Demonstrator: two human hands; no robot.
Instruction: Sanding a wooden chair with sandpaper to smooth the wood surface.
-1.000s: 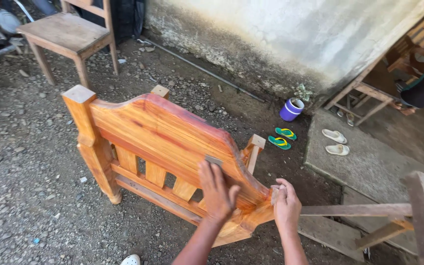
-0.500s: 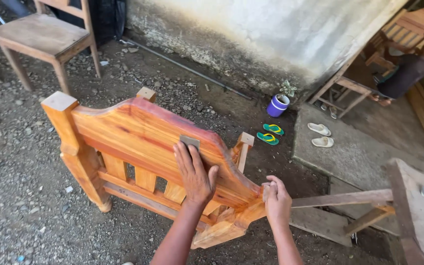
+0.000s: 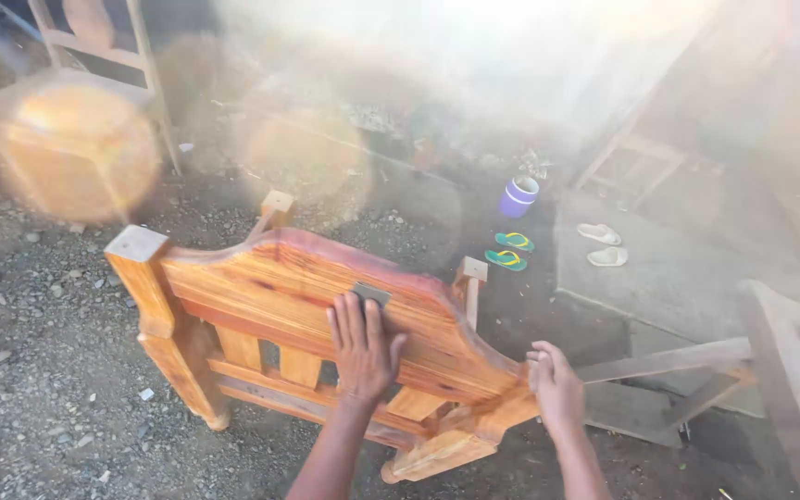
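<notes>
A varnished orange wooden chair (image 3: 261, 287) lies tipped on the gravel, its curved backrest facing me. My left hand (image 3: 361, 347) presses flat on the backrest's top rail, holding a small grey sanding pad (image 3: 371, 294) under the fingertips. My right hand (image 3: 556, 384) grips the chair's post end at the lower right, fingers curled around the wood. Sun glare washes out the upper part of the view.
A plain wooden chair (image 3: 76, 120) stands at the back left. A purple pot (image 3: 518, 196), green flip-flops (image 3: 508, 250) and white sandals (image 3: 601, 244) lie by a concrete slab (image 3: 668, 278). A wooden frame (image 3: 770, 370) is at the right. Gravel covers the ground.
My left hand has slid the sanding pad up along the backrest from its lower right part to the middle. The view has tilted, and sun glare now floods the top.
</notes>
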